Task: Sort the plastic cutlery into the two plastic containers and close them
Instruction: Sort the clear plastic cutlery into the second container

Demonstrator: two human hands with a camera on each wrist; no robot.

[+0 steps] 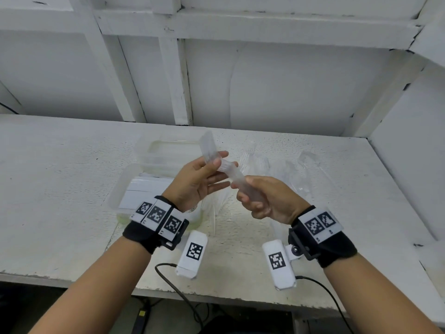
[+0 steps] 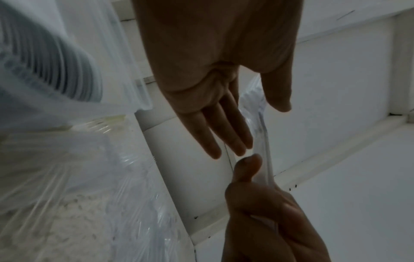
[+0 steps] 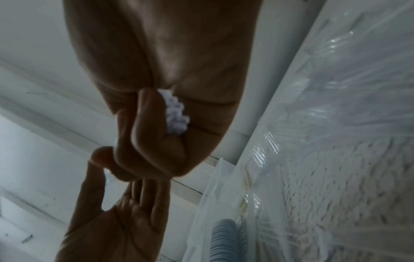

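Both hands hold one bundle of clear plastic cutlery [image 1: 231, 172] slantwise in the air above the table. My right hand [image 1: 255, 198] has its fingers curled round the lower end, whose white tips [image 3: 177, 113] show in its fist. My left hand [image 1: 212, 172] holds the upper part [image 2: 262, 133] between thumb and nearly straight fingers. Two clear plastic containers stand open on the left: a far container [image 1: 166, 150] and a near container [image 1: 118, 198] with a stack of cutlery [image 2: 51, 62] inside.
Loose clear cutlery [image 1: 289, 169] lies scattered on the white table [image 1: 60, 189] to the right of the containers and under my hands. A white wall with beams stands behind, and a side panel [image 1: 409, 153] closes the right. Cables hang over the front edge.
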